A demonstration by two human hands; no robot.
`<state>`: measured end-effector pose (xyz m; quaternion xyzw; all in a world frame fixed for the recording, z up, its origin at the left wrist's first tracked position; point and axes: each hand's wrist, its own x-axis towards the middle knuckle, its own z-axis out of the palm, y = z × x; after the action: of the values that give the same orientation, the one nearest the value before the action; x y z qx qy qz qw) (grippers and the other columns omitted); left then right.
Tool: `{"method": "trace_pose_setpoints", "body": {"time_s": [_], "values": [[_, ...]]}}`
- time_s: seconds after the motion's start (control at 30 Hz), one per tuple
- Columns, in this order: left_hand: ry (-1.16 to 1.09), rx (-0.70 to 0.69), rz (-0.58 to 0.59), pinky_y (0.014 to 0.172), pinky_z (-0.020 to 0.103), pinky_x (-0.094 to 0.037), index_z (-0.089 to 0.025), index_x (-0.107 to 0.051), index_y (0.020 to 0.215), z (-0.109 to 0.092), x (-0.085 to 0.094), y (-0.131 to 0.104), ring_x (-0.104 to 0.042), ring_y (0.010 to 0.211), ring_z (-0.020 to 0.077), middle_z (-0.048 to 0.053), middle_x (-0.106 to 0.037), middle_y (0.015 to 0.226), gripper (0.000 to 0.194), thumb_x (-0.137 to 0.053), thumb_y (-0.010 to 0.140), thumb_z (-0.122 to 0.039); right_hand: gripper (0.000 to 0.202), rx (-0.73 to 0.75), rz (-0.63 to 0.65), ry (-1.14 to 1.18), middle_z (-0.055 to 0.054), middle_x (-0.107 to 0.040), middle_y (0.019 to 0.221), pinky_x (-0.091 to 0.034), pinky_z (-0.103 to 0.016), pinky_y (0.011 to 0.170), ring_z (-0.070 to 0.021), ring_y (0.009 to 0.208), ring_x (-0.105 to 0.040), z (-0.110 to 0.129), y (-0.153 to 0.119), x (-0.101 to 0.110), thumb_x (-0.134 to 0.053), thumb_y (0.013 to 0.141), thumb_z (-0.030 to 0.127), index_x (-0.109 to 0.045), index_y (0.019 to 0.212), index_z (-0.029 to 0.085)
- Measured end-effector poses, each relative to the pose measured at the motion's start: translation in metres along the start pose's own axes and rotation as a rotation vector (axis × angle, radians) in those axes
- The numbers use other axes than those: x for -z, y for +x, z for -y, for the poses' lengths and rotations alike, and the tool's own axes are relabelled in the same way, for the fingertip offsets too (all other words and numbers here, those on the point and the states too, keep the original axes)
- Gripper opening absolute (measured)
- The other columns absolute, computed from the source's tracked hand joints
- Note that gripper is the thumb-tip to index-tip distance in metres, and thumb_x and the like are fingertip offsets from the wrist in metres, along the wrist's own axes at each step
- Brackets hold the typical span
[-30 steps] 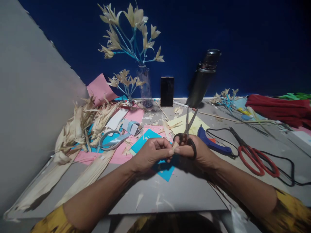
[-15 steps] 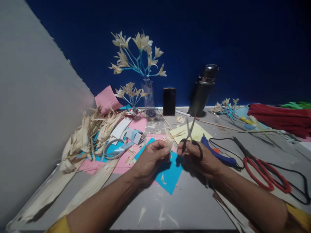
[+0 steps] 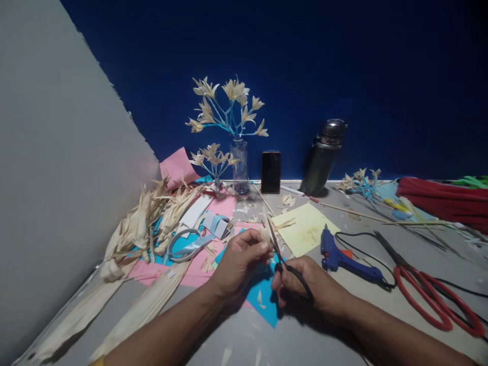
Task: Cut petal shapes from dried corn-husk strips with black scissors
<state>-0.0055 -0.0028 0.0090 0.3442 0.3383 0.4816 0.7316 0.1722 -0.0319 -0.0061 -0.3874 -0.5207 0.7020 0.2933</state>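
My left hand pinches a small pale piece of corn husk between thumb and fingertips. My right hand grips black-handled scissors, fingers in the loops. Their blades point up and toward the husk piece, right beside it; whether they touch it I cannot tell. Beneath both hands lies a blue paper sheet with small husk scraps on it. Left of my left hand is a pile of dried corn husks, with long strips running toward the front edge.
A blue glue gun and red-handled scissors lie at right. Behind stand a glass vase with husk flowers, a phone and a dark flask. Yellow paper and a grey tape roll lie mid-table.
The scissors have gone from upright with blades spread to leaning left, blades nearly together beside the husk piece. My right hand has turned and come closer to the left. The view has tilted up slightly.
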Motion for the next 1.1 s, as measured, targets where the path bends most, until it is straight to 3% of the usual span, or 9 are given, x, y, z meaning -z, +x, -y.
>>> {"method": "trace_pose_setpoints", "body": {"time_s": [0.2,0.4,0.8,0.93,1.1], "values": [[0.006,0.010,-0.001,0.064,0.023,-0.045,-0.016,-0.058,0.074,0.001,-0.002,-0.001,-0.059,0.062,0.0120,0.003,-0.065,0.066,0.021,-0.078,0.072,-0.023,0.062,-0.005,0.006,-0.067,-0.006,-0.063,0.062,-0.038,-0.025,0.053,-0.0127,0.052,-0.053,0.002,0.000,-0.001,-0.066,0.073,0.073,-0.066,0.068,0.012],[-0.006,0.019,-0.009,0.065,0.023,-0.046,-0.016,-0.058,0.073,0.000,-0.004,-0.001,-0.059,0.062,0.0124,0.003,-0.065,0.065,0.020,-0.077,0.071,-0.021,0.055,-0.072,-0.015,-0.079,-0.004,-0.060,0.054,-0.026,-0.023,0.044,-0.0091,0.043,-0.043,-0.003,0.001,0.000,-0.068,0.076,0.064,-0.063,0.059,0.012],[0.001,0.046,-0.013,0.068,0.026,-0.047,-0.016,-0.058,0.073,-0.004,-0.002,-0.002,-0.061,0.065,0.0140,0.003,-0.066,0.070,0.022,-0.079,0.068,-0.023,0.038,-0.117,-0.096,-0.126,0.000,-0.050,0.040,-0.020,-0.023,0.041,-0.0074,0.037,-0.034,0.002,0.001,-0.003,-0.068,0.073,0.039,-0.060,0.045,0.015],[0.042,0.059,-0.005,0.064,0.026,-0.046,-0.016,-0.057,0.071,-0.009,-0.002,-0.003,-0.060,0.064,0.0142,0.003,-0.065,0.070,0.018,-0.074,0.070,-0.020,0.045,-0.120,-0.068,-0.088,-0.002,-0.053,0.041,-0.022,-0.022,0.040,-0.0076,0.037,-0.037,0.001,0.001,0.002,-0.069,0.075,0.047,-0.059,0.045,0.014],[-0.028,0.066,0.047,0.056,0.024,-0.039,-0.017,-0.055,0.071,-0.011,0.002,0.000,-0.048,0.053,0.0108,-0.002,-0.051,0.054,0.011,-0.064,0.070,-0.012,0.060,-0.114,0.036,-0.022,-0.005,-0.062,0.054,-0.027,-0.020,0.038,-0.0084,0.038,-0.043,0.006,-0.002,0.008,-0.061,0.077,0.072,-0.061,0.064,0.013]]}}
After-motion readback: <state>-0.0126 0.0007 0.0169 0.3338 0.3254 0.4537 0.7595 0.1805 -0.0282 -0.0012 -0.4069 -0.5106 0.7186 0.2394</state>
